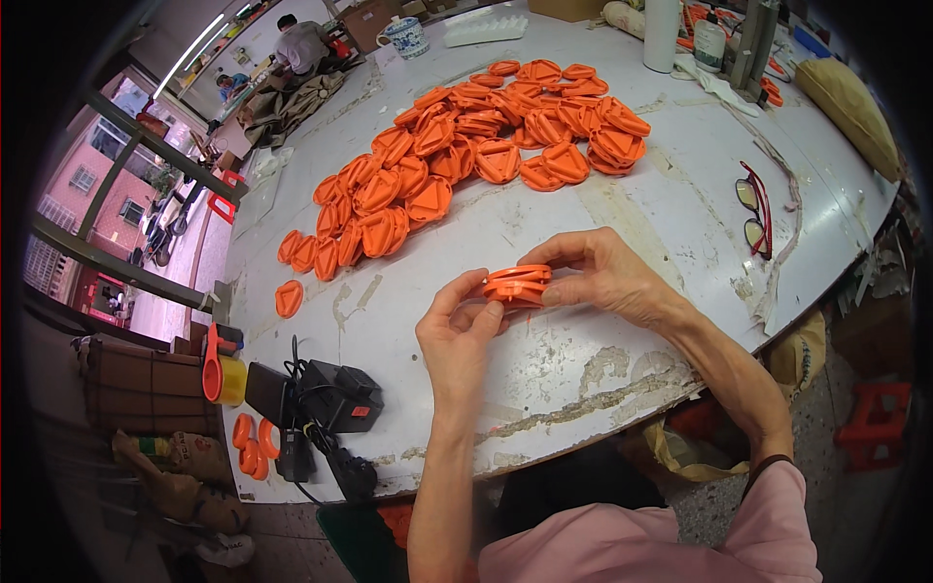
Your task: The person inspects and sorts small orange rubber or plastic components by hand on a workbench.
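Observation:
Above the near part of the table, an orange round plastic piece (517, 286) is pinched between both hands. It looks like two discs stacked, with a narrow gap at the edge. My left hand (459, 325) grips its left side between thumb and fingers. From the right, my right hand (610, 280) holds the other side, thumb below and fingers on top. Beyond the hands spreads a big heap of similar orange discs (498, 161), many with a raised triangle. A single orange disc (289, 298) lies apart at the left end of the heap.
Black power adapters with cables (340, 396) and several orange rings (255, 447) sit at the near left, beside a yellow tape roll (229, 379). Red-framed glasses (756, 211) lie at right. At the back stand a patterned mug (406, 37) and a white cylinder (662, 35).

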`<state>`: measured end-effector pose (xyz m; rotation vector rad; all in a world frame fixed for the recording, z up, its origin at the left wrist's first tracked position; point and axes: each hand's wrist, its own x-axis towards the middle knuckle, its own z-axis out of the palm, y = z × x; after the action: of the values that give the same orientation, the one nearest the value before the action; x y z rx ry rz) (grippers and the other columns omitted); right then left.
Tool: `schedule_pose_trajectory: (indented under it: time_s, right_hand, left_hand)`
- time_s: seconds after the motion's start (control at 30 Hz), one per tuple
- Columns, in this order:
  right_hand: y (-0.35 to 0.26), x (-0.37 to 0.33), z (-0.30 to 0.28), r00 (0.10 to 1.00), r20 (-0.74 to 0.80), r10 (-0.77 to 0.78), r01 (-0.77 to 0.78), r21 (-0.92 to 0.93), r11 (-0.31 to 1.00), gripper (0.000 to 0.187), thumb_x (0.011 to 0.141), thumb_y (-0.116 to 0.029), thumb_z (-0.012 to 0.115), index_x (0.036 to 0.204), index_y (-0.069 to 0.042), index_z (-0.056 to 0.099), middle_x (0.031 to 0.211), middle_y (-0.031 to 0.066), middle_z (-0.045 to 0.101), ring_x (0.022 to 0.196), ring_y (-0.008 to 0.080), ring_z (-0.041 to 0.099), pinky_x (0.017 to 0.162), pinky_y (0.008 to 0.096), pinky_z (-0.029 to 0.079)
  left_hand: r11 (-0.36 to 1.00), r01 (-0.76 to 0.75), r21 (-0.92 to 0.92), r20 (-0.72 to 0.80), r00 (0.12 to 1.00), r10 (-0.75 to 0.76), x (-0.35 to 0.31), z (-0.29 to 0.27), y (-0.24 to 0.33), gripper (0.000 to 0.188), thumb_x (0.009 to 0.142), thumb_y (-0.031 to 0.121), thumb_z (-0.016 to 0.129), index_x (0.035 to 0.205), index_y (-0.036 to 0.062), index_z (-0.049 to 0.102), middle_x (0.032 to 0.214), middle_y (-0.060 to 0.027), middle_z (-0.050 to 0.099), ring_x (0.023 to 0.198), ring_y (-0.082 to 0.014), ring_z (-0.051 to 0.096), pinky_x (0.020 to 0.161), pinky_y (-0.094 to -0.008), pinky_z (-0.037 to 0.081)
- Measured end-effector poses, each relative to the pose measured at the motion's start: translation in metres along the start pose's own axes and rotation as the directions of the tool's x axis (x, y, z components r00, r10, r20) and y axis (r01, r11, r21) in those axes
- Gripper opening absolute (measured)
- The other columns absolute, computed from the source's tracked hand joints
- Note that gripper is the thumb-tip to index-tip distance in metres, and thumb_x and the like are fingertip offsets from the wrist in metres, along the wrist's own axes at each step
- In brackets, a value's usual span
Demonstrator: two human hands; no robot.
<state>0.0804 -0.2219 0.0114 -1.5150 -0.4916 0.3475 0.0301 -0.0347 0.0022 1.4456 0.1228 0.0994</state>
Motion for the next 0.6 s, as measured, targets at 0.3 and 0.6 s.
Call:
schedule_pose_trajectory:
  time_s: [0.3,0.6]
  right_hand:
    - [0.004,0.000,-0.011,0.973,-0.080,0.217,-0.182,0.315,0.932,0.027,0.079,0.000,0.064,0.105,0.005,0.059,0.097,0.0106,0.065,0.084,0.0150,0.064,0.080,0.0254,0.053]
    - [-0.002,-0.002,-0.014,0.952,-0.153,0.266,-0.184,0.408,0.894,0.026,0.085,-0.006,0.061,0.108,0.003,0.056,0.095,0.0105,0.064,0.082,0.0153,0.065,0.074,0.0247,0.057]
  left_hand:
    - [0.998,0.019,0.056,-0.020,1.000,-0.018,0.001,-0.003,0.001,0.022,0.081,-0.001,0.064,0.102,-0.0043,0.062,0.089,-0.0065,0.063,0.075,-0.0113,0.061,0.068,-0.0244,0.054]
    - [0.994,0.060,0.088,-0.027,0.998,-0.057,0.001,-0.005,0.002,0.015,0.082,-0.001,0.057,0.095,-0.0059,0.063,0.088,-0.0075,0.064,0.077,-0.0119,0.060,0.072,-0.0248,0.050]
